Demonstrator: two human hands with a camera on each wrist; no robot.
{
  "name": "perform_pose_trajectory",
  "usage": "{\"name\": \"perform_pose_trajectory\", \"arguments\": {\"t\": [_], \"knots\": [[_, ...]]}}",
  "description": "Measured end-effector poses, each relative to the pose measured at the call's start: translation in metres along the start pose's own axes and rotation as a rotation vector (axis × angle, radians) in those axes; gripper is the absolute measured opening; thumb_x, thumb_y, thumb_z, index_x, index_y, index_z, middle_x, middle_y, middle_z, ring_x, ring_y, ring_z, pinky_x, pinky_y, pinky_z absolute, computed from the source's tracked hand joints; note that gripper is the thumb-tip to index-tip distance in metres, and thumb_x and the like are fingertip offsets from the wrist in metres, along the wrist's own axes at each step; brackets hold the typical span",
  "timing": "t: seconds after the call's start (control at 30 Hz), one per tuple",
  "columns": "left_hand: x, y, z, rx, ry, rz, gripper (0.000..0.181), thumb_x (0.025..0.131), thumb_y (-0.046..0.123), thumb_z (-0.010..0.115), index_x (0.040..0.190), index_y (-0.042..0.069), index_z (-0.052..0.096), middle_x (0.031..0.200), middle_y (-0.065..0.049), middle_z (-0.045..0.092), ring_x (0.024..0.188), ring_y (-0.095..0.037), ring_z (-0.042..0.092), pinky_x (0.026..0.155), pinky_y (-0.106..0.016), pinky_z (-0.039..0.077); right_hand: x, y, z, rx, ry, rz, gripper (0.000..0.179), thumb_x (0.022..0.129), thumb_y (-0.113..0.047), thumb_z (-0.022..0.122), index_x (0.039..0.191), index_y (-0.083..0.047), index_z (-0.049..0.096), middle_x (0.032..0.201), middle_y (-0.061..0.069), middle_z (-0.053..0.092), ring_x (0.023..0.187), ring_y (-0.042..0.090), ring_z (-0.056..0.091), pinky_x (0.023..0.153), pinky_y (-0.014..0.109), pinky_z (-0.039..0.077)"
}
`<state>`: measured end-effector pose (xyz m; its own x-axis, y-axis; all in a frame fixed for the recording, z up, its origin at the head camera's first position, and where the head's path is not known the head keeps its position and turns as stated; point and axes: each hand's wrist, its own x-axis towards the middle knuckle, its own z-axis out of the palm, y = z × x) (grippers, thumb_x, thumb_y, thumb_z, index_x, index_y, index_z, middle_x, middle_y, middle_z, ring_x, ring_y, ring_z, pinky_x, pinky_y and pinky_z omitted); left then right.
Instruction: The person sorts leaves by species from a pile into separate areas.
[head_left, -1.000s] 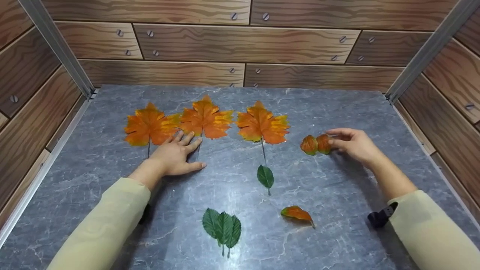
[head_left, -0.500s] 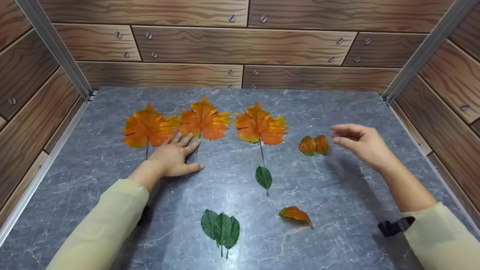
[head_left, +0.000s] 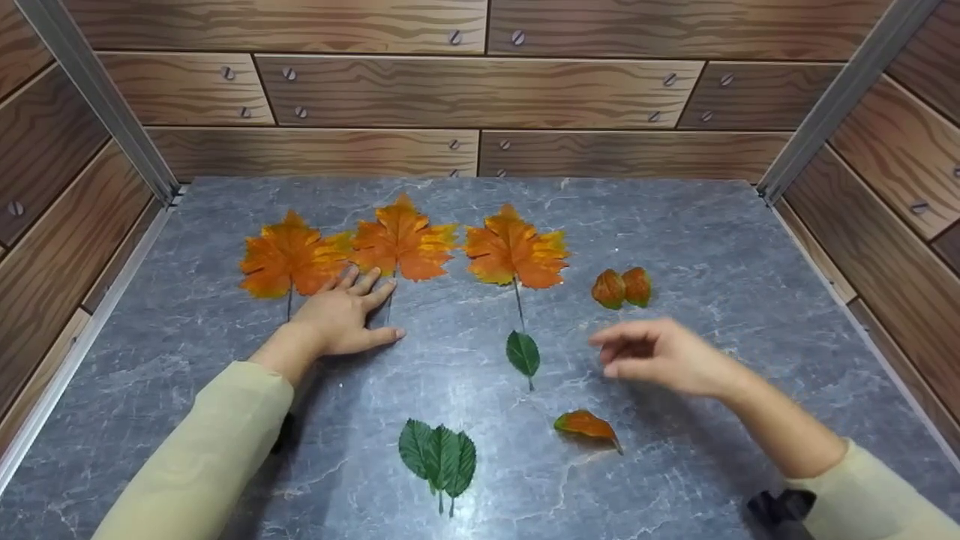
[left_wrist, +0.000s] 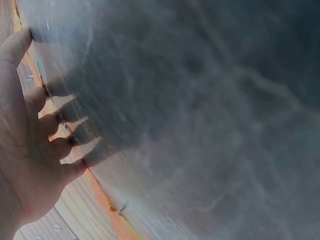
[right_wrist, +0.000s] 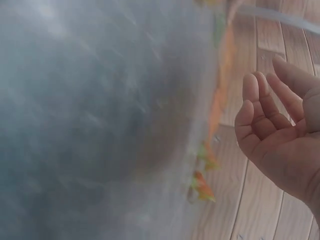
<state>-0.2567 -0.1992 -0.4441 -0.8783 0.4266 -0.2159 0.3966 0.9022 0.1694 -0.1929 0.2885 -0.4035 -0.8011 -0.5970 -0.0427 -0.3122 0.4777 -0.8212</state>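
My left hand (head_left: 337,319) rests with spread fingers on the table, its fingertips at the lower edges of the left maple leaf (head_left: 289,259) and the middle maple leaf (head_left: 401,240). A third orange maple leaf (head_left: 516,247) lies to their right, a green leaf (head_left: 523,354) at the end of its stem. My right hand (head_left: 671,356) hovers above the table with loosely bent fingers and holds nothing, as the right wrist view (right_wrist: 285,135) also shows. Beyond it two small orange-green leaves (head_left: 621,288) lie side by side. Nearer me is a curled orange leaf (head_left: 587,426).
Several overlapping green leaves (head_left: 439,459) lie near the front middle of the grey marbled table (head_left: 225,420). Wood-patterned walls (head_left: 480,90) stand at the back and both sides, with metal posts (head_left: 832,105) in the corners.
My right hand let go of the small orange-green leaf, drew back to the right, then moved toward me and left. The left hand has stayed in place.
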Motion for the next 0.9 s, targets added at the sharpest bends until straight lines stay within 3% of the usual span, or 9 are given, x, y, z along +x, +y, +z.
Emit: {"name": "perform_pose_trajectory", "arguments": {"t": [0.33,0.7,0.9], "knots": [[-0.001,0.000,-0.001,-0.006,0.015,0.013,0.094,0.100,0.076,0.048,0.171,0.019,0.023,0.176,-0.018,0.014,0.160,-0.048,0.007,0.126,-0.066,0.012,-0.008,0.005,0.029,0.038,-0.125,0.046,0.050,0.093,-0.010,0.082,0.140,0.002,0.066,0.116,0.015,0.073,0.102,0.024,0.071,0.089,0.029,0.060],[-0.002,0.001,0.000,-0.008,0.017,0.016,0.093,0.101,0.074,0.049,0.171,0.018,0.023,0.175,-0.018,0.014,0.160,-0.048,0.006,0.126,-0.066,0.011,-0.013,-0.002,0.040,-0.028,-0.179,0.046,0.058,0.092,-0.017,0.085,0.144,-0.003,0.064,0.119,0.009,0.072,0.102,0.024,0.068,0.085,0.028,0.060],[-0.001,0.001,0.000,-0.013,0.023,0.016,0.093,0.101,0.074,0.049,0.170,0.017,0.025,0.175,-0.018,0.014,0.160,-0.048,0.007,0.126,-0.066,0.012,-0.015,-0.007,0.042,-0.074,-0.186,0.032,0.055,0.097,-0.027,0.081,0.146,-0.007,0.064,0.120,0.005,0.072,0.101,0.019,0.068,0.085,0.029,0.059]]}}
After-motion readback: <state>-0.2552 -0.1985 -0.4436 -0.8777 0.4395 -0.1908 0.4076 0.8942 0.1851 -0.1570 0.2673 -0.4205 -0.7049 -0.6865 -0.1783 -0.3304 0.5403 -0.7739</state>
